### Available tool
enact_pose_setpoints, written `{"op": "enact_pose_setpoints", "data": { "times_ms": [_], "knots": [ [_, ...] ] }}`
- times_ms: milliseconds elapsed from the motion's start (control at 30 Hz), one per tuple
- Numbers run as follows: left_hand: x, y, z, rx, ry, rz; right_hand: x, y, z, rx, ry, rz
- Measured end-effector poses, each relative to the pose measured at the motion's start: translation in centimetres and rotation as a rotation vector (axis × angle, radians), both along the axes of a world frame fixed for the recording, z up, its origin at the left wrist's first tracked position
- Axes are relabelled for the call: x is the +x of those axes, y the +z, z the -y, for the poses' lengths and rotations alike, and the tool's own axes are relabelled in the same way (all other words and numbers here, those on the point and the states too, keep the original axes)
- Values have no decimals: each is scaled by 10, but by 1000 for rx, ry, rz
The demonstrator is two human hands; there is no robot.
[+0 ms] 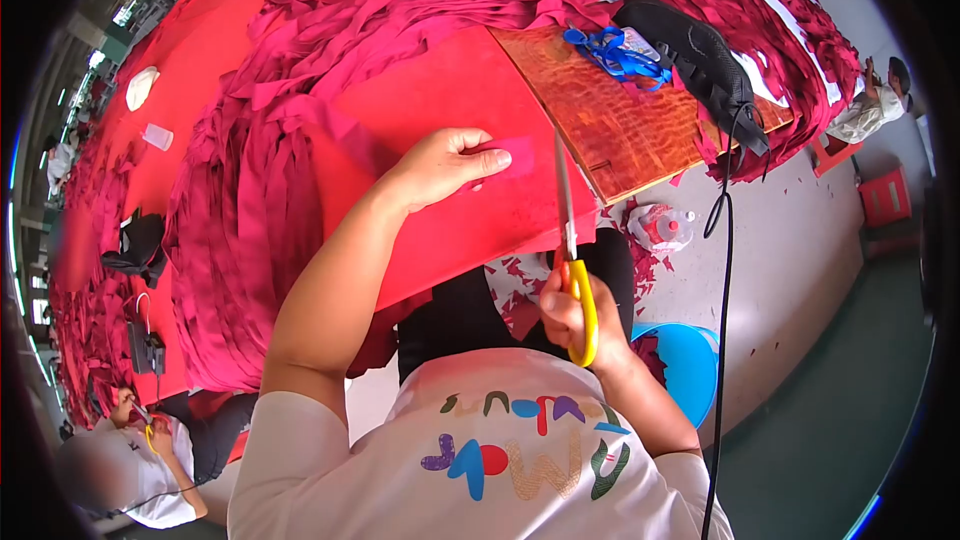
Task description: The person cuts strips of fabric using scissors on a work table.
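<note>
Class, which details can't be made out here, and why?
Head view:
Red cloth piece: part hidden by the left hand.
Scissors: part of the handle hidden by the right hand.
Blue bucket: one side hidden by the right forearm.
Black cable: lower end cut off by bottom edge.
Card: print too small.

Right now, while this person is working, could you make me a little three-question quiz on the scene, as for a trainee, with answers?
1. What does the left hand pinch between thumb and finger?
2. True or false: the yellow-handled scissors are held in the left hand.
3. The blue lanyard lies on which surface?
A) The grey floor
B) The wooden board
C) A red stool

Key:
1. A small piece of red cloth.
2. False; they are in the right hand.
3. B
</note>
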State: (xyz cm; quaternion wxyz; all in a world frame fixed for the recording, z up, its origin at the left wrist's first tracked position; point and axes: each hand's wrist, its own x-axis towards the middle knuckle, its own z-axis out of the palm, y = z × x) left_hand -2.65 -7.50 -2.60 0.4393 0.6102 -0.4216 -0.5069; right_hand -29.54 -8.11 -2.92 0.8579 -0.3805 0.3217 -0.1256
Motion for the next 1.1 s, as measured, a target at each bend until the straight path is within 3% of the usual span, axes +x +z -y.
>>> {"op": "enact_pose_setpoints", "data": {
  "times_ms": [67, 200, 300, 400, 500, 667, 733, 767, 833, 867, 933, 967, 1100],
  "knots": [
    [-1, 8, -1, 100, 1, 25, 0, -10, -9, 292, 24, -13],
    [-5, 2, 1, 71, 20, -14, 12, -11, -8, 367, -165, -74],
    [-5, 2, 0, 73, 27, -4, 17, -36, -9, 36, -199, -82],
    [-3, -1, 0, 44, 24, -7, 24, -48, -2, -626, -227, -361],
    [-4, 2, -1, 1, 9, -2, 19, -39, 12, -960, -46, -555],
    [-11, 9, -3, -35, 2, 92, 20, -36, 9, -843, -93, -536],
    [-13, 14, -3, -8, -14, 251, 18, -33, 4, -615, -165, -272],
    [-13, 14, -3, -11, -16, 252, 16, -31, 3, -626, -76, -386],
    [-12, 13, -4, -41, 12, -35, 8, -61, -3, -618, -31, -286],
    [-13, 15, -6, -44, 12, -34, 4, -74, -8, -547, -40, -180],
    [-17, 18, -8, 44, 55, -320, 0, -63, -11, -413, 59, -154],
    [-17, 16, -8, 43, 54, -318, 0, -59, -10, -247, 122, -98],
    [-20, 2, -6, 82, 70, -347, 13, -53, -17, -294, -63, -131]
  ]
}}
